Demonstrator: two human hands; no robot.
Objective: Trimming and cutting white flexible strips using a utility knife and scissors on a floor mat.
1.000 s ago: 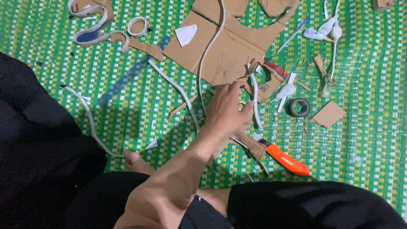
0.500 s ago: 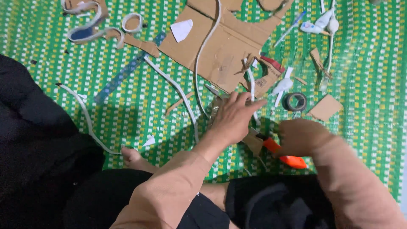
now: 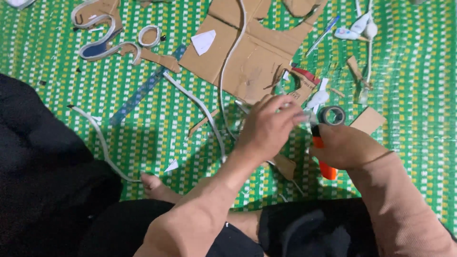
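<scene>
No container showed on the green woven mat (image 3: pixel 409 85). The right hand (image 3: pixel 345 145) was wrapped around an orange-handled cutter (image 3: pixel 324 164), just above the lap. The left hand (image 3: pixel 266 126) reached to the cutter's tip, fingers pinched there, blurred. A dark tape roll (image 3: pixel 332 115) lay just beyond; cut cardboard (image 3: pixel 252 52) farther off.

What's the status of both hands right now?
Right hand gripping orange-handled cutter. Left hand at its tip, fingers blurred. Tape roll, cardboard beyond.
</scene>
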